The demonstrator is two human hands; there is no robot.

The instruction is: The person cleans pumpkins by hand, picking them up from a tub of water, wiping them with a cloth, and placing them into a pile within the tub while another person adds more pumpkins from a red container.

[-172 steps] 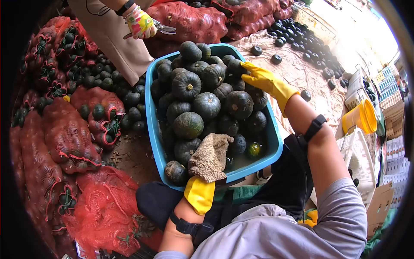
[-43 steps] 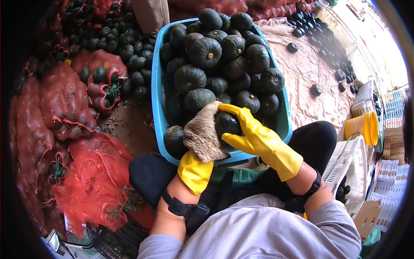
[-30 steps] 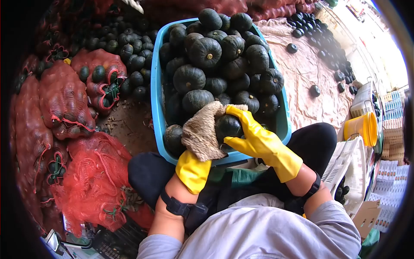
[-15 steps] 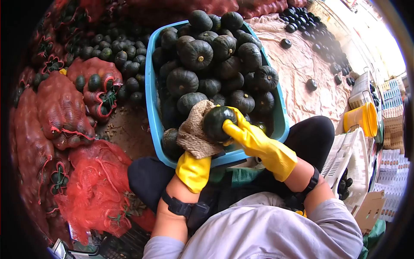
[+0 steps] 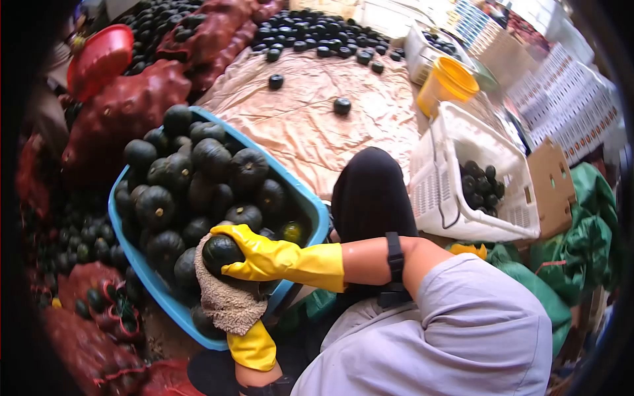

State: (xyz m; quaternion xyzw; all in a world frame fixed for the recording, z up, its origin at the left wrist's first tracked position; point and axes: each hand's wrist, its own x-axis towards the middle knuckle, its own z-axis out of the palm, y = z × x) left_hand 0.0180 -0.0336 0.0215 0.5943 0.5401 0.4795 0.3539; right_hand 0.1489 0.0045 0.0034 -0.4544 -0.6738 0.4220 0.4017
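Observation:
A dark green kabocha squash [image 5: 221, 255] is held over the near edge of a blue tub [image 5: 124, 245]. My right hand [image 5: 261, 253], in a yellow rubber glove, has its fingers and thumb wrapped round the squash from the right. A tan terry cloth [image 5: 228, 302] lies against the squash's left and lower side. Beneath that cloth my left hand [image 5: 251, 346] is mostly hidden, with only the yellow glove cuff showing; it holds the cloth to the squash. More dark squash [image 5: 156, 206] are heaped in the tub.
Right of my knee stands a white crate [image 5: 422, 191] with several squash inside. Behind it is a yellow bucket [image 5: 449, 82]. Squash [image 5: 341, 106] lie scattered on a pinkish sheet [image 5: 304, 132]. Red mesh sacks [image 5: 125, 109] and a red basin [image 5: 99, 61] are at left.
My view has swung right, so the tub appears further left and the white crate is fully in sight. Both hands still hold the squash and cloth; the cloth lies lower around it.

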